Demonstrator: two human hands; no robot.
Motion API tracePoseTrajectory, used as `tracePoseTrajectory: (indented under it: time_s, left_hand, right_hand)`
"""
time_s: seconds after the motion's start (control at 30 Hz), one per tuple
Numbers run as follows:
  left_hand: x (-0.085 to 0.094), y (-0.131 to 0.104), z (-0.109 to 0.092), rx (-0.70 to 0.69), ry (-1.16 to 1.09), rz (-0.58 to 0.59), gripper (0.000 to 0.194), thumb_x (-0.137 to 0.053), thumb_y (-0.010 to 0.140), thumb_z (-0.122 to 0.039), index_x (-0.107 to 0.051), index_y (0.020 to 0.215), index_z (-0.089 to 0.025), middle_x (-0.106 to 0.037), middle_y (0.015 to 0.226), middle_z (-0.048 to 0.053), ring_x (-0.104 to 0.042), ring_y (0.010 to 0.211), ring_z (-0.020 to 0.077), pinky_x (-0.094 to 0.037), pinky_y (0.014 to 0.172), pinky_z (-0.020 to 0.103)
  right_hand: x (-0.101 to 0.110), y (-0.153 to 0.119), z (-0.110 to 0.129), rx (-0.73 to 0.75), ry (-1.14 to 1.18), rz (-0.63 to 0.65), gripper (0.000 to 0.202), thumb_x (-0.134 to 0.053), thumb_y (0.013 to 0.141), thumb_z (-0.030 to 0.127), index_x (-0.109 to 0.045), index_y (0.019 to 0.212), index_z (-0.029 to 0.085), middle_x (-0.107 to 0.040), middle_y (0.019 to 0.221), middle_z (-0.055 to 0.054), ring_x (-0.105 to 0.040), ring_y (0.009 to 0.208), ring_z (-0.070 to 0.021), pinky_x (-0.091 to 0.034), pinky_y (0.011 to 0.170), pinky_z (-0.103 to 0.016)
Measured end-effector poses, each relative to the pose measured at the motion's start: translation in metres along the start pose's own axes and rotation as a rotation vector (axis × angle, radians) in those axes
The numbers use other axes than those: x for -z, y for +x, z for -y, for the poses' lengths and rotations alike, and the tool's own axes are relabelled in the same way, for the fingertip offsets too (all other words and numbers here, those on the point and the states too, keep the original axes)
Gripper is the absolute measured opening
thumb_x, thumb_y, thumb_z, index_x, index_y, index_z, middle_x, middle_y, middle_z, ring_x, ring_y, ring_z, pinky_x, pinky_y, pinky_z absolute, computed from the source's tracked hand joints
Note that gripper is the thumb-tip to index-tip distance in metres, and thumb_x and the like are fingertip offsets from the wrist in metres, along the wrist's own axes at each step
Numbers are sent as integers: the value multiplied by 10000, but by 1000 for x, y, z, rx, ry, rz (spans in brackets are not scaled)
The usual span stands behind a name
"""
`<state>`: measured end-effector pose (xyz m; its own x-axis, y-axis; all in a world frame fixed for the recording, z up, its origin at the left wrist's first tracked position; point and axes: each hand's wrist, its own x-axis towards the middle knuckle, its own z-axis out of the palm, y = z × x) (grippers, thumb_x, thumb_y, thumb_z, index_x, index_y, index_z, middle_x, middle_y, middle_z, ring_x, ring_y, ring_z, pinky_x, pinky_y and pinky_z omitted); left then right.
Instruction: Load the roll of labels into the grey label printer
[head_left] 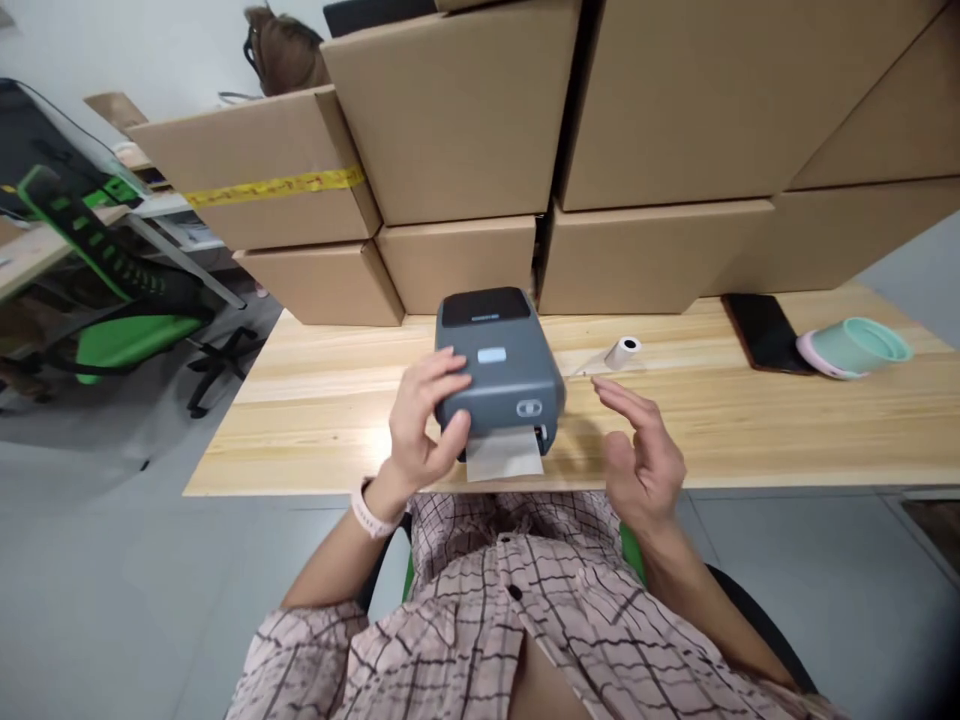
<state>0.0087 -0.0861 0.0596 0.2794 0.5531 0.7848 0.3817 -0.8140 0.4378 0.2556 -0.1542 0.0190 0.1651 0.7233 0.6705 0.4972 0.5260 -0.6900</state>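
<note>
Office with desk [300, 420], swivel chair [135, 335]

A single camera sits on the person's head, looking forward and down; the checked shirt [420, 640] is close below it, along the lower edge; the wooden table [787, 430] and grey printer [499, 340] come next, within arm's reach — the printer near mid-frame; stacked cartons [457, 120] stand farther off, across the top.

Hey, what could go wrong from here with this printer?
The printer sits near the front edge of the table, so a pull from the left hand might drag it over. The paper strip poking from its front could crease or tear if caught. The right hand might knock the small white roll beyond it.
</note>
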Motion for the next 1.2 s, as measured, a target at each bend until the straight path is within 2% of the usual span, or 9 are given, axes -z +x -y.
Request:
tracePoseTrajectory:
  time_s: [0.13, 0.27, 0.43, 0.67, 0.83, 1.0, 1.03, 1.13, 1.2]
  left_hand:
    - [-5, -39, -4, 63, 45, 99, 435, -535, 959, -286, -539, 1393, -314, -594, 1447, 74, -480, 1438, 327, -387, 1182, 602]
    - [-15, -57, 3, 189, 2, 51, 386, -452, 995, -400, -573, 1358, -350, -599, 1446, 42, -445, 1463, 333, -310, 1219, 626]
    - [-27, -73, 5, 181, -12, -69, 358, -412, 1019, -360, -643, 1293, -357, -663, 1370, 32, -517, 1408, 315, -357, 1187, 606]
    - [-45, -67, 9, 11, 92, -281, 264, -458, 999, -258, -703, 1094, -235, -748, 1161, 75, -658, 1226, 274, -518, 1019, 518]
    - [-41, -62, 2, 65, 72, -251, 234, -496, 978, -223, -720, 1040, -209, -762, 1137, 88, -671, 1202, 281, -536, 975, 502]
    - [-28, -86, -19, 449, -28, -567, 318, -536, 960, -232, -657, 669, -190, -669, 716, 13, -634, 705, 155, -500, 660, 296]
    - [-26, -92, -24, 595, -118, -509, 367, -544, 958, -246, -629, 607, -185, -614, 626, -1, -579, 610, 132, -456, 594, 267]
    - [-23, -100, -37, 1049, -458, -95, 455, -587, 952, -372, -624, 546, -171, -558, 488, -9, -487, 459, 100, -380, 501, 238]
    - [-23, -98, -42, 1238, -596, 23, 448, -668, 896, -466, -641, 568, -162, -589, 486, -5, -460, 417, 84, -353, 468, 227]
  right_hand:
    - [-17, 12, 4, 71, -1, 166, 439, -373, 1069, 405, -526, 1470, 313, -539, 1548, -64, -485, 1445, -300, -401, 1183, -610]
    - [-34, 19, 1, 113, 45, 298, 485, -274, 1089, 414, -515, 1489, 283, -455, 1621, -48, -340, 1546, -285, -315, 1244, -609]
    - [-42, 16, -9, 94, 83, 287, 487, -249, 1094, 396, -635, 1367, 279, -579, 1519, -40, -379, 1526, -282, -335, 1229, -608]
    - [-53, 8, -21, 145, 104, 173, 432, -304, 1080, 317, -659, 1327, 306, -631, 1454, -12, -450, 1476, -292, -381, 1192, -595]
    - [-57, 9, -26, 181, 91, 144, 409, -329, 1069, 287, -677, 1282, 317, -671, 1390, -8, -490, 1438, -287, -407, 1166, -583]
    - [-58, 10, -23, 182, 102, 129, 390, -340, 1065, 271, -667, 1275, 306, -669, 1381, -18, -482, 1441, -281, -389, 1177, -580]
    - [-59, 9, -22, 175, 104, 121, 386, -342, 1064, 269, -667, 1270, 306, -671, 1376, -18, -482, 1441, -281, -389, 1176, -579]
    - [-61, 7, -22, 158, 86, 96, 384, -340, 1060, 274, -674, 1247, 314, -679, 1358, -14, -497, 1428, -286, -395, 1168, -586]
    - [-61, 6, -22, 156, 64, 97, 387, -334, 1059, 284, -676, 1237, 316, -681, 1353, -15, -504, 1422, -292, -397, 1165, -592]
